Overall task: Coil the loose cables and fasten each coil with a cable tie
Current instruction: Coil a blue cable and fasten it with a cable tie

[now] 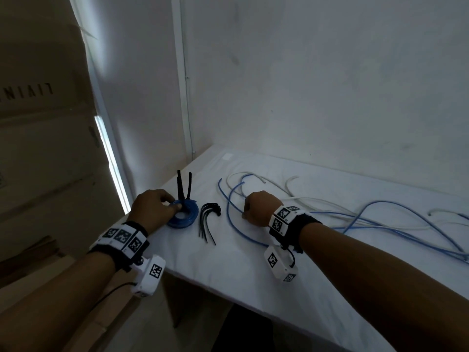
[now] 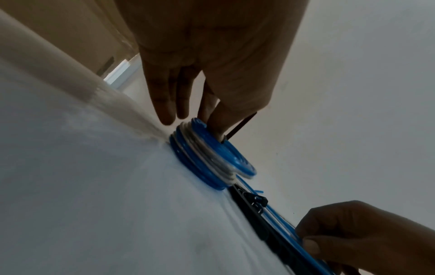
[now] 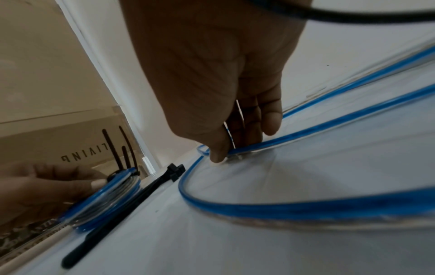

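Observation:
A flat coil of blue and white cable [image 1: 186, 217] lies at the table's left edge, with black tie tails [image 1: 184, 185] standing up from it. My left hand [image 1: 175, 203] holds the coil's [image 2: 207, 161] rim between thumb and fingers next to the ties. A bundle of loose black cable ties [image 1: 208, 221] lies just right of the coil. My right hand [image 1: 245, 214] is curled and pinches the loose blue cable [image 1: 233, 224] against the table. The right wrist view shows that hand [image 3: 226, 154] gripping the blue cable [image 3: 306, 206] near its end.
Loose blue and white cables [image 1: 368, 217] sprawl over the right and far side of the white table [image 1: 228, 265]. Cardboard boxes [image 1: 38, 148] stand left of the table, beyond its edge. White walls close the corner behind.

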